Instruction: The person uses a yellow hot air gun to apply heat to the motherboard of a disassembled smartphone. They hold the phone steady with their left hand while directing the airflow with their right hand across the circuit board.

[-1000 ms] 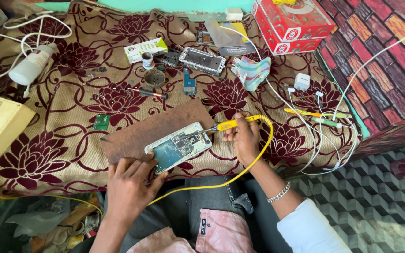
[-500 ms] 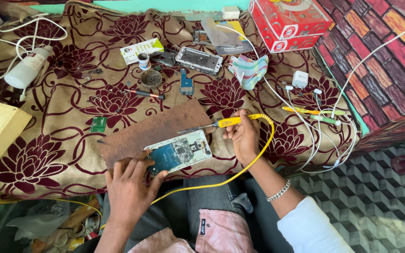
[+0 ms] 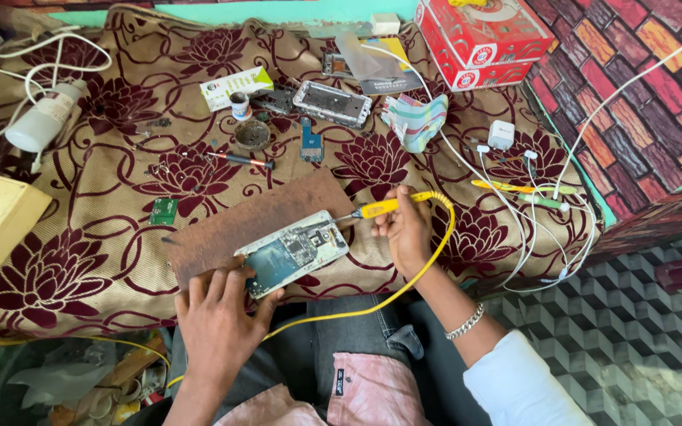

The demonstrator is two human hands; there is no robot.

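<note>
- Nearest the lap, the left hand [image 3: 219, 323] lies flat, fingers spread, pressing the near end of an opened phone [image 3: 294, 251].
- Beside it, the right hand [image 3: 404, 229] has its fingers closed around a yellow soldering iron [image 3: 384, 207], tip at the phone's far corner.
- Under the phone lies a brown board [image 3: 234, 229] on the flowered cloth [image 3: 80, 260].
- Farther back sits a red box [image 3: 479, 39].

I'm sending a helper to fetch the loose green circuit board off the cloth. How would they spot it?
Start at the brown board in the middle of the flowered cloth, where the opened phone lies. Just off its left end sits the small green circuit board, flat and alone. It is bright green and square, unlike the blue board farther up.
</note>
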